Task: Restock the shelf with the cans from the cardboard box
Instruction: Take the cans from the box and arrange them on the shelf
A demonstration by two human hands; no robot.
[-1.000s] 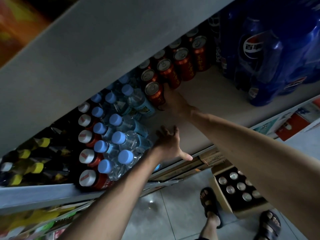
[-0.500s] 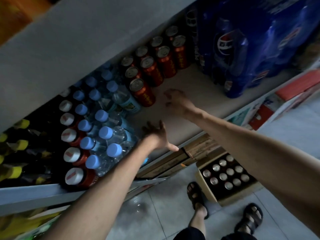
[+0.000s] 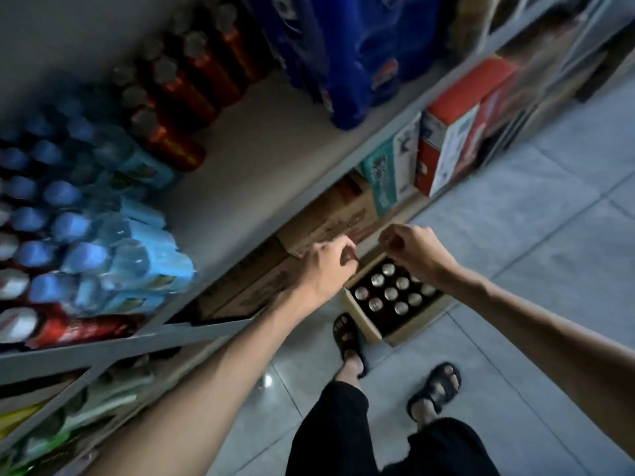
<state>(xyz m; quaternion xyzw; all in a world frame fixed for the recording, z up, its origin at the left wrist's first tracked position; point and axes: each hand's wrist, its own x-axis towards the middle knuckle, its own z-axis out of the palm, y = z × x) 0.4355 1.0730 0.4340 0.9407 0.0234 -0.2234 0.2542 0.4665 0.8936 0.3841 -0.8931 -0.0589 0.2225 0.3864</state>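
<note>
Moved: left hand point(image 3: 326, 269), right hand point(image 3: 410, 247) off grey metal shelf point(image 3: 261, 159), now over brown cardboard box point(image 3: 364, 324) of silver-topped cans point(image 3: 391, 293).
Fingers point(image 3: 393, 235): curled, empty, ready to grab.

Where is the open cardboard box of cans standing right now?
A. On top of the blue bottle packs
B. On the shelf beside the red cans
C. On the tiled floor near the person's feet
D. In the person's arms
C: the cardboard box, with the tops of its cans showing, stands on the tiled floor just ahead of the sandalled feet.
</note>
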